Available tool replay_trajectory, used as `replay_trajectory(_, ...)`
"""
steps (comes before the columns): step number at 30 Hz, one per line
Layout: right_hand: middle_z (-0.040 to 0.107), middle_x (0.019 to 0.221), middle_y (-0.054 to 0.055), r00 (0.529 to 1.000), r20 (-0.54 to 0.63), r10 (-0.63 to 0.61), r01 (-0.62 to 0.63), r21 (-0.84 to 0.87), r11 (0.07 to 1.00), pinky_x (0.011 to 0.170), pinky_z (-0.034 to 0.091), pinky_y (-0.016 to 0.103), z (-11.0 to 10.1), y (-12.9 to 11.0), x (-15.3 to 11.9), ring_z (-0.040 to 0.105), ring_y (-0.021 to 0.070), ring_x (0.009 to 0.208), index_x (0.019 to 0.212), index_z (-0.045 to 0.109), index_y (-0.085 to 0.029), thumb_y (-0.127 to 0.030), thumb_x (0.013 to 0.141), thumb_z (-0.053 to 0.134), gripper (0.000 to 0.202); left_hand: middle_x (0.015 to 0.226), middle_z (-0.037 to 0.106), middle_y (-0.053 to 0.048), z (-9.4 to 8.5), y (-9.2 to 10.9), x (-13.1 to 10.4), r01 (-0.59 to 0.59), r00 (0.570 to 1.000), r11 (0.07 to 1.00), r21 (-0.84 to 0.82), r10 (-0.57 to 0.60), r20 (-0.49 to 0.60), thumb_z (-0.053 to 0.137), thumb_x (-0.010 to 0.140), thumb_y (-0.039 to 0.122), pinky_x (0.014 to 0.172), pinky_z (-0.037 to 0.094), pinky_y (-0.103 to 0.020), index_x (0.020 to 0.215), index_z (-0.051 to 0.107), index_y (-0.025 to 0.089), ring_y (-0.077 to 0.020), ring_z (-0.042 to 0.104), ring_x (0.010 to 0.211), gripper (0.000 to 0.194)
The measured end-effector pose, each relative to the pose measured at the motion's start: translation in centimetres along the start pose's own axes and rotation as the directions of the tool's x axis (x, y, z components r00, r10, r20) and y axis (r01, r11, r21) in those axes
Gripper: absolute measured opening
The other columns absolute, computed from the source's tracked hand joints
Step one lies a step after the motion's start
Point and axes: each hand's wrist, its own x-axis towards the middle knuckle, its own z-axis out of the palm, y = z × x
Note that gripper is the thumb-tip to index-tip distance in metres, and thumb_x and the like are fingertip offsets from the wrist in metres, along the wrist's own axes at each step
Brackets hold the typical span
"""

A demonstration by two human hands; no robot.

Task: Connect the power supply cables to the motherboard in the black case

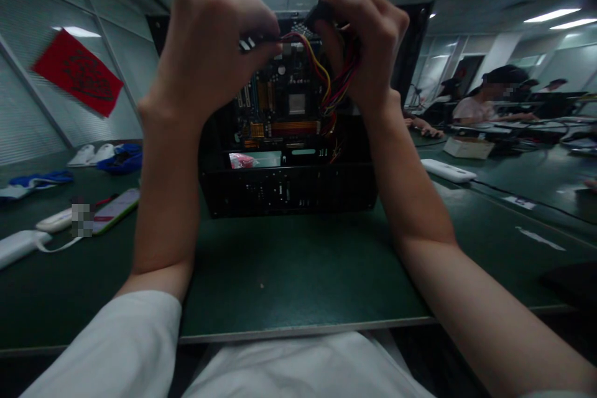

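Observation:
A black open computer case (289, 193) stands on the green table, its motherboard (261, 93) facing me. A square metallic chip (297, 104) shows near the board's middle. My left hand (209, 43) is closed in a pinch on the end of a red and yellow power cable (310, 50), in front of the case's upper part; the fingers partly hide a dark connector there. My right hand (373, 37) is wrapped around a bundle of coloured power cables (342, 84). A black piece (321, 13) sticks out between its thumb and fingers; its kind I cannot make out.
To the left lie a phone (116, 210), white devices (23, 245) and blue-and-white gloves (119, 158). On the right are a white power strip (448, 170) with a black cord and a small box (467, 147). Other people sit at tables beyond.

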Motion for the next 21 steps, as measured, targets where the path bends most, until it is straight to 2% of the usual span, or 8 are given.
replay_trajectory(3,0.066,0.125,0.001,0.988,0.126,0.092,-0.101,0.073,0.992,0.084,0.053,0.033,0.1,-0.3,0.0,0.059,0.0236,0.116,0.115,0.068,-0.041,-0.053,0.097,0.052,0.027,0.084,0.078,-0.006,0.4,-0.3,0.1,0.105,0.993,0.956,-0.273,-0.085,0.086,0.079,0.080,0.028,0.080,0.050,-0.043,0.091,0.081,0.016,-0.0211,0.070,0.079,0.016)
replay_trajectory(5,0.063,0.131,0.001,0.970,0.190,0.151,-0.176,0.123,0.977,0.069,0.054,0.032,0.1,-0.7,0.0,0.056,0.0252,0.122,0.117,0.067,-0.043,-0.053,0.094,0.057,0.027,0.078,0.078,-0.006,0.9,-0.9,0.1,0.242,0.964,0.837,-0.491,-0.151,0.218,0.082,0.073,0.023,0.064,0.051,-0.035,0.086,0.081,0.017,-0.0173,0.065,0.067,0.015)
replay_trajectory(6,0.062,0.134,0.000,0.959,0.224,0.172,-0.208,0.148,0.967,0.065,0.053,0.032,0.2,-0.9,0.0,0.054,0.0259,0.126,0.118,0.066,-0.043,-0.051,0.093,0.060,0.028,0.078,0.078,-0.006,1.3,-1.3,0.0,0.307,0.945,0.753,-0.582,-0.170,0.278,0.083,0.071,0.022,0.061,0.052,-0.033,0.086,0.081,0.018,-0.0166,0.064,0.066,0.017)
replay_trajectory(9,0.059,0.139,0.000,0.914,0.326,0.241,-0.302,0.149,0.942,0.064,0.054,0.032,0.3,-1.7,0.1,0.046,0.0280,0.137,0.124,0.063,-0.044,-0.045,0.089,0.065,0.035,0.089,0.079,-0.008,2.4,-3.0,-0.4,0.424,0.905,0.479,-0.769,-0.181,0.386,0.083,0.073,0.027,0.072,0.056,-0.040,0.096,0.079,0.017,-0.0169,0.066,0.074,0.025)
replay_trajectory(11,0.060,0.138,0.000,0.893,0.368,0.261,-0.316,0.097,0.944,0.069,0.056,0.034,0.5,-2.2,0.2,0.045,0.0285,0.138,0.126,0.062,-0.045,-0.045,0.088,0.067,0.039,0.100,0.078,-0.012,3.0,-4.3,-0.7,0.458,0.888,0.367,-0.810,-0.141,0.438,0.083,0.074,0.030,0.079,0.056,-0.045,0.104,0.077,0.014,-0.0175,0.067,0.081,0.034)
replay_trajectory(16,0.063,0.131,0.000,0.933,0.344,0.104,-0.124,0.038,0.991,0.078,0.055,0.034,0.6,-2.7,0.3,0.056,0.0248,0.123,0.118,0.067,-0.044,-0.052,0.094,0.057,0.027,0.110,0.076,-0.015,3.3,-6.1,-1.3,0.419,0.887,0.428,-0.800,-0.007,0.461,0.079,0.081,0.044,0.081,0.056,-0.047,0.116,0.071,0.012,-0.0181,0.066,0.086,0.048)
replay_trajectory(19,0.064,0.129,0.000,0.934,0.336,0.124,-0.150,0.055,0.987,0.072,0.055,0.033,0.6,-2.9,0.4,0.056,0.0249,0.124,0.115,0.068,-0.044,-0.051,0.091,0.061,0.026,0.102,0.078,-0.011,2.7,-5.4,-1.2,0.408,0.905,0.409,-0.816,-0.065,0.420,0.079,0.083,0.036,0.078,0.058,-0.043,0.109,0.073,0.014,-0.0157,0.067,0.079,0.035)
replay_trajectory(21,0.065,0.130,-0.001,0.927,0.333,0.173,-0.194,0.029,0.981,0.067,0.054,0.033,0.5,-2.9,0.5,0.054,0.0251,0.127,0.114,0.068,-0.044,-0.051,0.090,0.061,0.026,0.093,0.078,-0.008,2.4,-4.5,-0.9,0.340,0.940,0.472,-0.813,-0.145,0.308,0.079,0.082,0.030,0.074,0.059,-0.039,0.100,0.076,0.015,-0.0147,0.067,0.074,0.024)
